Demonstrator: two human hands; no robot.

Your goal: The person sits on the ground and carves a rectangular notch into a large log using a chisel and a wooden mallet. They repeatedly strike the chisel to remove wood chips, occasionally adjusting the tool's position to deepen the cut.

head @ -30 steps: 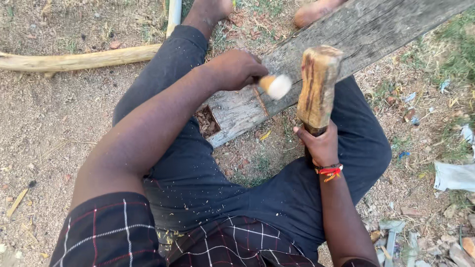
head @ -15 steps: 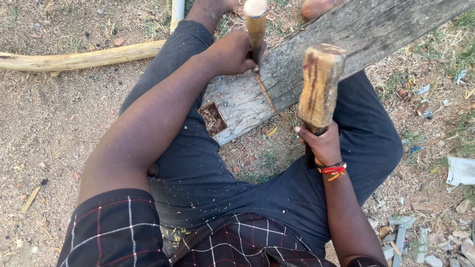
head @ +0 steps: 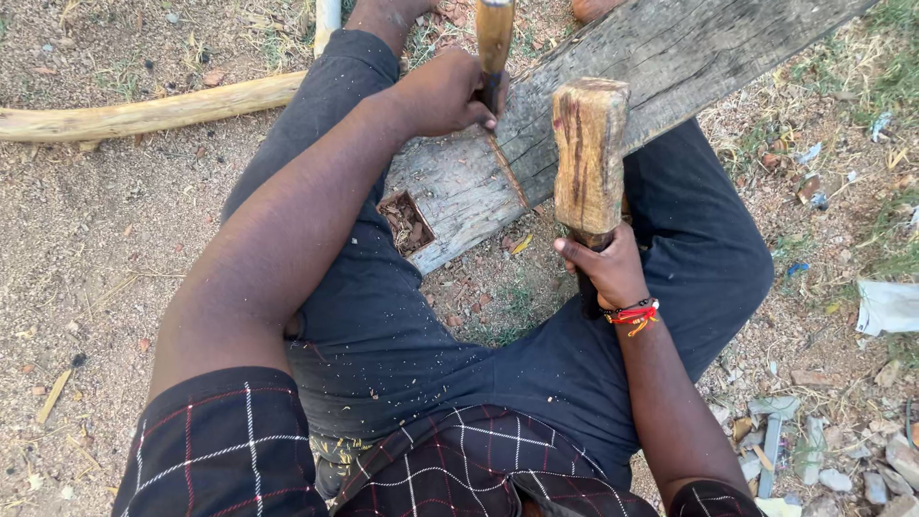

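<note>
I sit on the ground with a weathered grey plank point(head: 661, 67) lying across my legs. My left hand point(head: 442, 93) grips a wooden-handled chisel point(head: 495, 38), held upright with its blade point(head: 505, 168) slanting down onto the plank. My right hand point(head: 605, 270) holds a thick wooden mallet point(head: 588, 158) by its lower end, its head raised above the plank, to the right of the chisel. A small rectangular mortise point(head: 406, 220) full of chips is cut near the plank's near end.
A long pale wooden pole point(head: 144, 113) lies on the dirt at the left. Wood chips, stones and litter are scattered at the right, with a white scrap point(head: 888, 306) near the edge. Sawdust speckles my dark trousers point(head: 402, 325).
My left hand turned the chisel from lying sideways to standing upright on the plank. The mallet stayed raised in my right hand, shifting only slightly.
</note>
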